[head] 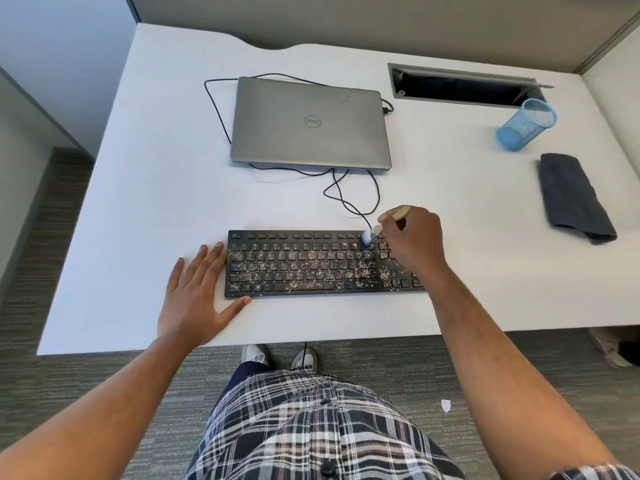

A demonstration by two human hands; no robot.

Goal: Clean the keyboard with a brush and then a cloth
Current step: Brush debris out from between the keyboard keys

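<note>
Head view shows the brushing stage under way and far from finished. The flat black plastic keyboard [323, 263] lies near the front edge of the white bench [138, 202], its middle and lower rows thickly speckled with pale crumbs, while the top function row looks mostly free of them. The right hand [414, 239] pinches the tan wooden handle of a small brush [377, 230], its fingers curled round it, with the pale bristle head touching the keys at the upper right of the main block. The left hand [197, 292] lies flat and spread on the bench, fingertips and thumb against the keyboard's left end, apparently steadying it. A little grit lies on the bench just behind the keyboard. The dark grey folded cloth [573, 197] rests untouched, well apart on the right. By my judgement, most of the brushing and the whole wiping step remain to be done.
</note>
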